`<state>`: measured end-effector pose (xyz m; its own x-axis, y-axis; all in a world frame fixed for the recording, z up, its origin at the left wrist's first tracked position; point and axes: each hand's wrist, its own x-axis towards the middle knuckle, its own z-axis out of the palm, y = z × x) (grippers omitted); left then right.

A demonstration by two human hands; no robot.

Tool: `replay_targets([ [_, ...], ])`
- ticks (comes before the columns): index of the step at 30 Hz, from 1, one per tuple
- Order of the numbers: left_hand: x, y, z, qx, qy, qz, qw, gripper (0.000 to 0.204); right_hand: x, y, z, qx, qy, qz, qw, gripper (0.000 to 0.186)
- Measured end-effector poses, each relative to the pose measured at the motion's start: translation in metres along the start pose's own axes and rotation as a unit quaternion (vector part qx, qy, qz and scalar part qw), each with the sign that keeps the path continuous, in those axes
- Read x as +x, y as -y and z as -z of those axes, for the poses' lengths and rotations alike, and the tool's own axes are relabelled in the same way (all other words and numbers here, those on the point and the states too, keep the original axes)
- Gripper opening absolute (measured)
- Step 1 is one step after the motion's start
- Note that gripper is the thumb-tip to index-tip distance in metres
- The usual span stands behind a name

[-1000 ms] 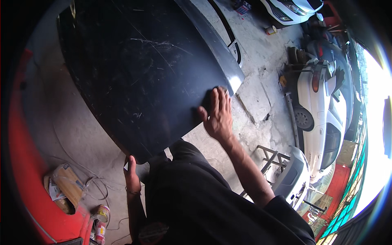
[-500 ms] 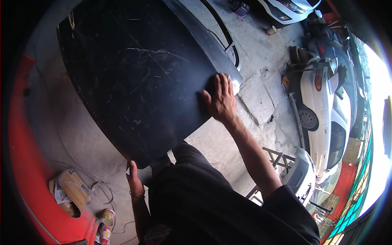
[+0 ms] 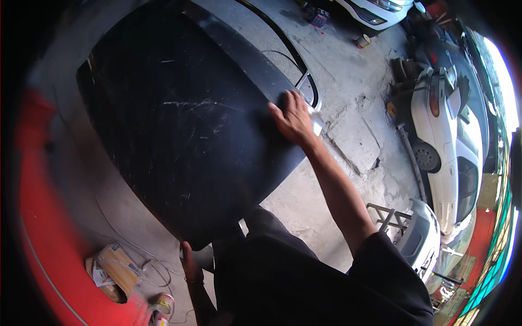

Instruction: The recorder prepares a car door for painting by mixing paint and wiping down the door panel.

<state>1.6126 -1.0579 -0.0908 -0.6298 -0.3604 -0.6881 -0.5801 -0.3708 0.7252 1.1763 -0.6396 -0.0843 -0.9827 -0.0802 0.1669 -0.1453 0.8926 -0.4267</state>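
A large black car door panel (image 3: 179, 141) with pale scratches lies before me, its window frame (image 3: 296, 57) curving off at the far right. My right hand (image 3: 293, 118) rests flat on the panel near its right corner, fingers stretched out and pointing away from me. At the near corner of the door, my left hand (image 3: 190, 265) grips the edge with its thumb up along the side. The other left fingers are hidden under the panel.
On the left is a red body part (image 3: 60, 233), with a torn cardboard box (image 3: 117, 271) and cans (image 3: 162, 300) beside it. White cars (image 3: 443, 146) stand at the right, near a white bumper (image 3: 416, 233). A hose (image 3: 109, 217) crosses the concrete floor.
The door and my left hand sit lower in view. My right hand has slid farther along the panel, toward the window-frame side.
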Motion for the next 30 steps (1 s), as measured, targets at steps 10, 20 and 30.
replay_targets([
  [10,0.006,0.027,-0.008,-0.057,0.009,0.028,0.998,0.076,0.006,-0.028,0.005,0.052,0.025,-0.02,0.998,0.098],
  [20,0.006,0.018,-0.012,-0.003,0.035,-0.005,0.999,0.082,0.102,-0.032,-0.019,0.023,0.008,-0.017,1.0,0.11],
  [30,0.0,0.031,0.003,0.066,-0.036,0.051,0.996,0.093,0.17,-0.011,-0.047,0.069,0.03,0.128,0.989,0.101],
])
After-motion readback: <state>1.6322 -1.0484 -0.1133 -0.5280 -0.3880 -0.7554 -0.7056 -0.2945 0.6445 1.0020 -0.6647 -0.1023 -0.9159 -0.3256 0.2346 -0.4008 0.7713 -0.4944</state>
